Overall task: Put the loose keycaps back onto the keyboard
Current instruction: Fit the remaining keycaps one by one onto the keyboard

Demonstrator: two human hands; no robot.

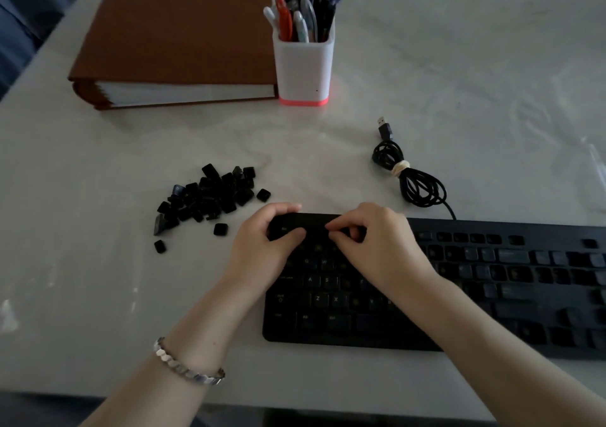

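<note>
Left hand (262, 246) grips the keyboard's (492, 295) top-left corner. Right hand (377, 239) has its fingertips bunched at the function row; cannot tell if a cap sits between them. Loose keycaps (210, 197) are heaped just left of the keyboard. Risk: a cap pressed in crooked or into the wrong slot, since dim light hides the legends.

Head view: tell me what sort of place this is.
Probably a home or office desk: a keyboard, a thick brown binder and a pen holder full of pens on a white table.
</note>
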